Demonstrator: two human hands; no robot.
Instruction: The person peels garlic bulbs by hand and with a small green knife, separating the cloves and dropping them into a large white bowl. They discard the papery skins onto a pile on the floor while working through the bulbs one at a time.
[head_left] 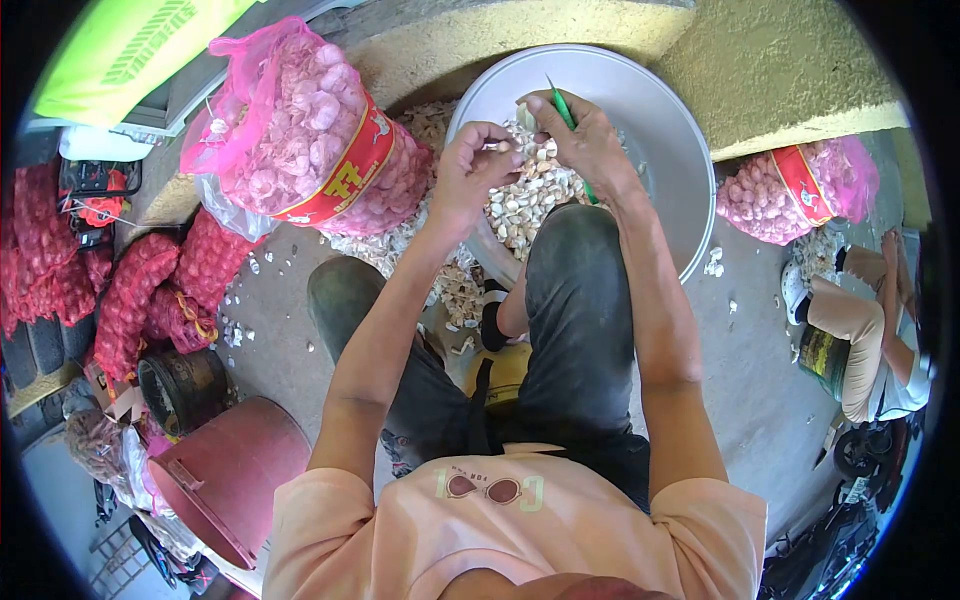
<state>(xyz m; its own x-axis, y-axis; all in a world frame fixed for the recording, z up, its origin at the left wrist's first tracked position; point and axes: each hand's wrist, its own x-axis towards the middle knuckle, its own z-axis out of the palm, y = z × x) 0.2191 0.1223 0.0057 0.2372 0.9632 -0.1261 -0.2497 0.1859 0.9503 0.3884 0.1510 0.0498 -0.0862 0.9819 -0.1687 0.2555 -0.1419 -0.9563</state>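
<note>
A wide pale basin stands before my knees, with many loose garlic cloves heaped in its left part. Over the cloves, my right hand is closed round a small knife with a green handle, its dark pointed tip upward. A pale piece, seemingly garlic, shows at that hand's fingertips. Just to the left, my left hand has its fingers curled together above the basin; what they hold, if anything, is too small to make out.
A pink mesh sack of garlic stands at the left, another mesh sack at the right. Red sacks, a dark bucket and a reddish tub are farther left. A seated person is at the far right.
</note>
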